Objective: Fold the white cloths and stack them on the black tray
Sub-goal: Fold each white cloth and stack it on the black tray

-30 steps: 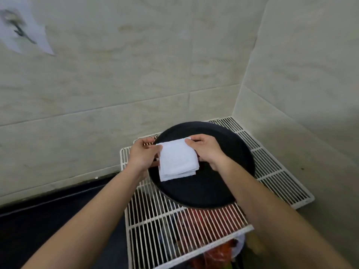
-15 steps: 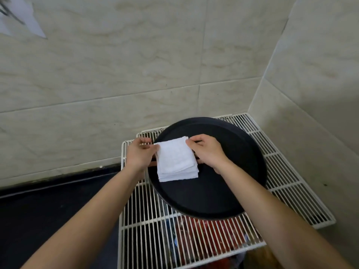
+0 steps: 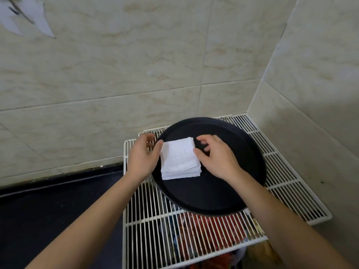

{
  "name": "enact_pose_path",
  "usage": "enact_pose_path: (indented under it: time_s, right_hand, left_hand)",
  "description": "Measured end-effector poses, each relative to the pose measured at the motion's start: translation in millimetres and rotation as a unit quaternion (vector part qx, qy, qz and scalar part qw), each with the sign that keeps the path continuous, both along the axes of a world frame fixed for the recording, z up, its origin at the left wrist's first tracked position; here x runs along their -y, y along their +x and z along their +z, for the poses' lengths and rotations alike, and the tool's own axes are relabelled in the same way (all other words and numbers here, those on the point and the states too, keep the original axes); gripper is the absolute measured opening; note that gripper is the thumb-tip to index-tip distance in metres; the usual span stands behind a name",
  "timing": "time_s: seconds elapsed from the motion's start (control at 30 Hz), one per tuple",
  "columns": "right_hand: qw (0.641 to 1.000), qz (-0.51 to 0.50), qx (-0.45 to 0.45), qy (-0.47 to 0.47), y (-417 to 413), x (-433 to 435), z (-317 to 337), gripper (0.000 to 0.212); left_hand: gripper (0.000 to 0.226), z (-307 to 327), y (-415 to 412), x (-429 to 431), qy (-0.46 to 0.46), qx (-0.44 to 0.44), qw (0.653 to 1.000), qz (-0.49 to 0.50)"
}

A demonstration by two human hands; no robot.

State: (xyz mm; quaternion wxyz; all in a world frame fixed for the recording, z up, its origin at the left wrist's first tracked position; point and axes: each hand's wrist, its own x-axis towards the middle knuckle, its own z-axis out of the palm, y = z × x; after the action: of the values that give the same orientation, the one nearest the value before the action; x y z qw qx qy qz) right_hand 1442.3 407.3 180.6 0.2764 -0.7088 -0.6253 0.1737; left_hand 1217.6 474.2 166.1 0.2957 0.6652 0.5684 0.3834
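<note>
White folded cloths (image 3: 179, 159) stacked on the left part of the black tray (image 3: 213, 191), close between left hand (image 3: 142, 158) and right hand (image 3: 215, 158), both slack-fingered, holding nothing, bare tray rightward, wire rack (image 3: 287, 177) beneath

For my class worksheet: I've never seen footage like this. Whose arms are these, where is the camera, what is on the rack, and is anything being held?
No machine here: these are a person's two bare arms, filmed by one wide-angle camera worn on their head, looking forward and down. The left hand and right hand sit either side of a stack of folded white cloths, fingers relaxed, gripping nothing. The stack lies on a round black tray, which rests on a white wire rack in a tiled corner. Beneath the rack, red items show dimly.
</note>
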Motion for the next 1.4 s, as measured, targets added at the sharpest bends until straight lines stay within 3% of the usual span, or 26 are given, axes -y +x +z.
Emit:
enact_pose_path:
  time_s: [0.07, 0.13, 0.23, 0.53, 0.63, 0.73, 0.83, 0.93, 1.13, 1.4]
  right_hand:
    - [0.992, 0.076, 0.093, 0.034, -1.3, -0.4, 1.2, 0.049]
    - [0.981, 0.150, 0.126, -0.008, -4.9, -4.5, -2.2, 0.056]
    - [0.958, 0.202, 0.173, -0.102, -11.0, -6.4, -16.0, 0.065]
    - [0.952, 0.196, 0.187, -0.144, -11.1, 3.4, -22.0, 0.070]
    - [0.975, 0.157, 0.133, -0.089, -12.3, 4.0, -8.2, 0.071]
    - [0.988, 0.102, 0.118, 0.002, -19.0, -1.6, 12.4, 0.071]
    - [0.973, 0.077, 0.191, 0.102, -43.4, -15.9, 24.8, 0.075]
    - [0.956, 0.138, 0.210, 0.149, -100.1, -32.6, 26.4, 0.078]
    - [0.933, 0.248, 0.211, 0.155, -224.9, -32.1, 13.1, 0.086]
    - [0.886, 0.373, 0.205, 0.187, -418.8, 26.2, 12.4, 0.094]
  left_hand:
    - [0.049, -5.0, -8.3, 7.5, 0.093, -0.099, 0.985, -0.105]
    - [0.069, -10.2, -12.5, 14.5, 0.083, -0.202, 0.953, -0.211]
    - [0.080, -22.4, -18.0, 17.7, 0.023, -0.336, 0.898, -0.283]
    - [0.079, -22.0, -24.0, 21.4, 0.006, -0.342, 0.892, -0.296]
    - [0.079, -4.5, -33.6, 26.1, 0.046, -0.301, 0.923, -0.234]
    - [0.075, 16.3, -60.1, 28.8, 0.110, -0.325, 0.934, -0.098]
    - [0.079, 32.8, -106.3, 37.6, 0.143, -0.371, 0.917, 0.040]
    - [0.083, 38.4, -161.8, 63.1, 0.113, -0.420, 0.888, 0.151]
    - [0.085, 29.8, -250.9, 132.2, 0.039, -0.473, 0.844, 0.249]
    - [0.085, 31.9, -413.4, 259.6, -0.024, -0.468, 0.799, 0.377]
